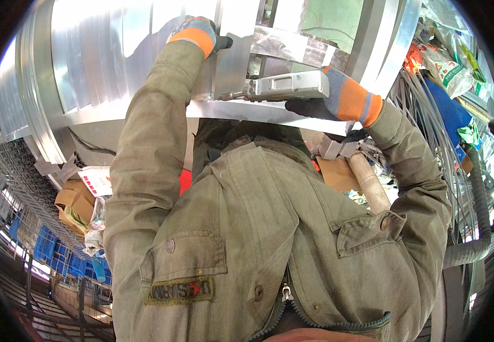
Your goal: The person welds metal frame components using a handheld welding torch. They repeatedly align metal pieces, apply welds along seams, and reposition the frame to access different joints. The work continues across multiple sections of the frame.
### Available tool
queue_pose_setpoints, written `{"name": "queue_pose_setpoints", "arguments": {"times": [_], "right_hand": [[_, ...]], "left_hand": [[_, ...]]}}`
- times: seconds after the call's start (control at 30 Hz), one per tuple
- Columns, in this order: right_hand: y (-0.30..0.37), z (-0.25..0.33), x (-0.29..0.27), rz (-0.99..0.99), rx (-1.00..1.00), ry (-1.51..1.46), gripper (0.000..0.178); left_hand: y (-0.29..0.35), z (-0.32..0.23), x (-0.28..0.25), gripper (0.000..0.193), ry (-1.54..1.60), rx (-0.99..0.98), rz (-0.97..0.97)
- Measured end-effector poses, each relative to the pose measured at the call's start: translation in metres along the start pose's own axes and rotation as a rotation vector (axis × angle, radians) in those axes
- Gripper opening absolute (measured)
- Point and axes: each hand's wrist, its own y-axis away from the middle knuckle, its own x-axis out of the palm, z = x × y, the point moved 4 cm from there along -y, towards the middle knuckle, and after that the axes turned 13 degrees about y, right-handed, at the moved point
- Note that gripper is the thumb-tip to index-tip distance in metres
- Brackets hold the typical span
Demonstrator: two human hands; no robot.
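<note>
Item, far left: blue plastic crates (59, 253) low on the floor, then an open cardboard box (73, 208) stuffed with scrap, well below the work.

Item, upper left: ribbed aluminium frame (98, 62), bright and curved by the lens, filling the top of the view.

Item: left hand (198, 34), in a grey glove with an orange cuff, fingers pressed flat against an upright aluminium bar (232, 57) and steadying it rather than wrapping it.

Item, centre: silver handheld power tool (284, 86), lying level, its nose touching the upright bar just above a horizontal aluminium rail (241, 111).

Item: right hand (338, 97), same kind of glove, closed around the rear of the tool.

Item, below right: wooden-handled hammer (366, 179), tucked near the olive jacket (258, 228).

Item, far right: grey corrugated hose (478, 199) and bagged goods.

Risk, as judged: the steadying fingers sit near the tool's nose; a skid off the smooth metal could carry it toward that glove. The bar, held only by flat pressure, may shift and spoil the joint.
</note>
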Motion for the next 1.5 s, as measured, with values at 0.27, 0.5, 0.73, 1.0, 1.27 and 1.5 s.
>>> {"name": "queue_pose_setpoints", "arguments": {"times": [0.27, 0.5, 0.73, 1.0, 1.27, 1.5], "right_hand": [[-0.008, -0.022, 0.016, -0.021, 0.023, 0.107, 0.032], [-0.012, -0.010, 0.010, 0.084, 0.032, -0.017, 0.032], [-0.009, 0.001, -0.002, 0.037, 0.162, 0.076, 0.040], [-0.016, 0.001, 0.002, -0.016, 0.120, 0.074, 0.044], [-0.013, 0.005, 0.000, 0.008, 0.127, 0.068, 0.037], [-0.011, 0.014, -0.006, 0.105, 0.107, 0.058, 0.036]], "left_hand": [[0.009, -0.004, -0.007, 0.059, 0.054, -0.005, 0.033], [0.009, -0.004, -0.007, 0.055, 0.047, 0.023, 0.033], [0.006, -0.004, -0.004, 0.053, 0.032, 0.025, 0.012], [0.005, -0.004, -0.004, 0.061, 0.071, -0.006, 0.111], [0.010, -0.009, -0.011, 0.065, 0.069, -0.096, 0.104], [0.011, -0.010, -0.013, 0.067, 0.051, -0.107, 0.129]]}}
